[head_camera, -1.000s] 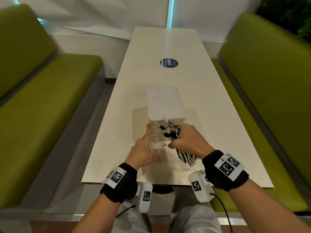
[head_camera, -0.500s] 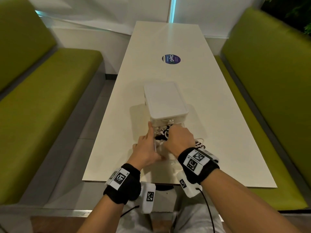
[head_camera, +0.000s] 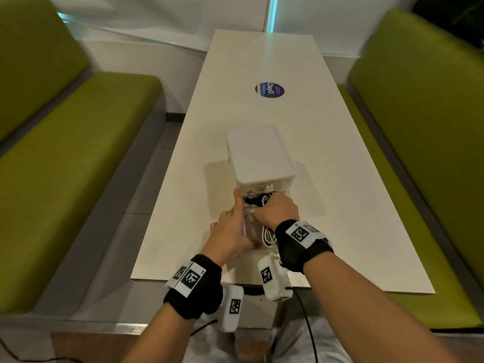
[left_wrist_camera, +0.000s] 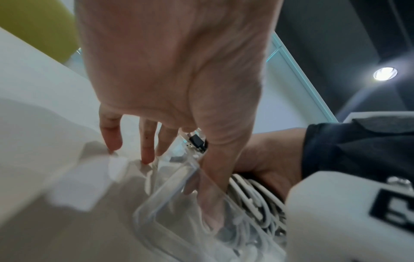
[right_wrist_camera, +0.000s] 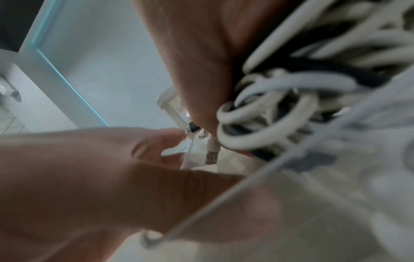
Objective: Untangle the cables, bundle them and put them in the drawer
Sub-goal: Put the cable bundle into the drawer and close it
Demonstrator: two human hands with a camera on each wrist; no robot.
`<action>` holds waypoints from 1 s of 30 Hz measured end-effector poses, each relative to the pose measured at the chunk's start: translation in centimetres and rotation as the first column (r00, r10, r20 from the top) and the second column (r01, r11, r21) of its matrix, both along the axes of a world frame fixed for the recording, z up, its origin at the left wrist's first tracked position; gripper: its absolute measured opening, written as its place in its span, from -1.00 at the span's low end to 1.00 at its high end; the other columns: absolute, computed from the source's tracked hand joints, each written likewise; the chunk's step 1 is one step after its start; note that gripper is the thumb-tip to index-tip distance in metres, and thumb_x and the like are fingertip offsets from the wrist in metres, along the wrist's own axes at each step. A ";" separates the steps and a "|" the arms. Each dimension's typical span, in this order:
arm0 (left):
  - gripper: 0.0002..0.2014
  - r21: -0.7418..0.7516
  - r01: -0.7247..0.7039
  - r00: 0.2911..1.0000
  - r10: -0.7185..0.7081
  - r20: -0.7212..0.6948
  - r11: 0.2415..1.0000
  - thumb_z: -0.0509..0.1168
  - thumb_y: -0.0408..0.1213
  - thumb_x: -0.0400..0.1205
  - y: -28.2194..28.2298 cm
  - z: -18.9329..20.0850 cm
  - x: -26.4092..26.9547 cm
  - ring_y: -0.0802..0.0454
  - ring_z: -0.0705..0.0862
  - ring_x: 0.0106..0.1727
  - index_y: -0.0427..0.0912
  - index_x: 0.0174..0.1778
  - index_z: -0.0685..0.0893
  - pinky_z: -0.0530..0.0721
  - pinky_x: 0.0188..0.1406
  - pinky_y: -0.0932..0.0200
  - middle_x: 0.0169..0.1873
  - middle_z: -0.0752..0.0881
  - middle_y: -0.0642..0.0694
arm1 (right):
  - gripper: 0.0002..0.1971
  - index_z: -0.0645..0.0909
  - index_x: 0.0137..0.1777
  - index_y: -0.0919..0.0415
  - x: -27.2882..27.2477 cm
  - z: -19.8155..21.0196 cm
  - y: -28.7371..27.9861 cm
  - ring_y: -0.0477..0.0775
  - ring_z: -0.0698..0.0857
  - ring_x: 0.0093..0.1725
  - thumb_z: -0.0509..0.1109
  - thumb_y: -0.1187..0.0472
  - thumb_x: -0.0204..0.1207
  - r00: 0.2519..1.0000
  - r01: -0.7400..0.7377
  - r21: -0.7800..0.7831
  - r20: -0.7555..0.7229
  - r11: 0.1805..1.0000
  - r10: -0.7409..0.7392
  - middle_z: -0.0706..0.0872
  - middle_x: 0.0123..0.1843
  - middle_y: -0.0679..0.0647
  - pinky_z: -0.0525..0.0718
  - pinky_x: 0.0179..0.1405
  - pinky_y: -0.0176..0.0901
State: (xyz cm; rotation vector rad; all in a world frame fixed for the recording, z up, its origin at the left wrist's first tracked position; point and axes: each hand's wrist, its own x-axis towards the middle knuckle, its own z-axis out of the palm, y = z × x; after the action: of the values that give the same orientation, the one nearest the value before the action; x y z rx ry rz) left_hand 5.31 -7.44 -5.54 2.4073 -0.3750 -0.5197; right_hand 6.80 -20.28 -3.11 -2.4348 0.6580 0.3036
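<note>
A white drawer unit (head_camera: 262, 155) stands on the table, and its clear plastic drawer (head_camera: 245, 225) is pulled out toward me. My right hand (head_camera: 277, 210) grips a bundle of white and black cables (head_camera: 267, 235) and holds it down inside the drawer. The coiled loops (right_wrist_camera: 280, 99) fill my palm in the right wrist view, and a USB plug (right_wrist_camera: 211, 156) hangs from them. My left hand (head_camera: 230, 231) holds the drawer's left wall (left_wrist_camera: 170, 186), thumb inside, fingers (left_wrist_camera: 147, 152) straight down the outside.
The white table (head_camera: 340, 205) carries a round blue sticker (head_camera: 269, 90) further back. Green benches (head_camera: 65, 166) run along both sides. The table's near edge lies just below my wrists.
My right hand has moved left and down, bringing the cable bundle from beside the drawer's right rim into the drawer. My left hand has stayed on the drawer's left wall.
</note>
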 end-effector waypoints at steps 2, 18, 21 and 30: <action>0.21 -0.100 -0.028 0.995 0.038 0.094 0.995 0.60 -0.10 0.35 0.3 0.1 -0.6 -0.07 0.51 0.42 0.02 0.72 -0.17 0.55 0.34 -0.17 0.44 0.52 0.00 | -0.85 0.55 -0.09 0.19 -0.1 -0.2 0.0 0.24 0.73 0.05 0.41 0.15 0.43 1.000 -0.001 0.011 0.000 1.000 0.001 0.71 -0.02 0.13 0.57 -0.14 -0.13; -0.56 -0.036 -0.014 0.961 0.023 0.277 0.999 0.25 -0.35 0.55 -0.5 1.4 -2.3 -0.05 0.52 0.16 -0.10 0.38 0.55 0.56 0.06 0.11 0.05 0.74 -0.09 | -0.51 0.38 0.36 0.38 -0.8 -1.6 1.7 0.33 0.70 0.19 0.42 0.17 0.53 0.965 0.218 0.063 0.134 0.974 -0.225 0.60 0.28 0.26 0.54 -0.15 -0.06; -0.66 -0.025 -0.025 0.968 0.031 0.247 0.999 0.25 -0.24 0.56 -0.5 1.1 -2.3 -0.06 0.56 0.04 -0.08 0.27 0.58 0.57 -0.10 0.07 -0.03 0.73 -0.12 | -0.46 0.32 0.39 0.39 -0.5 -2.0 2.5 0.31 0.66 0.24 0.43 0.13 0.55 0.982 0.154 -0.103 0.125 0.983 -0.141 0.52 0.30 0.26 0.66 0.04 0.07; -0.41 0.098 -0.007 0.979 -0.013 0.202 0.995 0.23 0.06 0.59 -0.9 0.9 -1.1 -0.09 0.56 0.11 0.17 0.57 0.27 0.64 -0.04 -0.02 0.02 0.72 -0.10 | -0.43 0.44 0.36 0.31 0.9 -2.0 0.7 0.31 0.70 0.17 0.49 0.11 0.39 0.957 0.244 0.215 0.103 0.946 -0.270 0.65 0.27 0.25 0.70 0.04 -0.01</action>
State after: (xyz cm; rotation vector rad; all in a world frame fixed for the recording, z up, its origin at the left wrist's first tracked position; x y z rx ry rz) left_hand 4.23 -8.37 -4.61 2.5637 -0.4504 -0.3004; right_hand 7.69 -19.55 -5.08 -2.1263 0.8345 0.0961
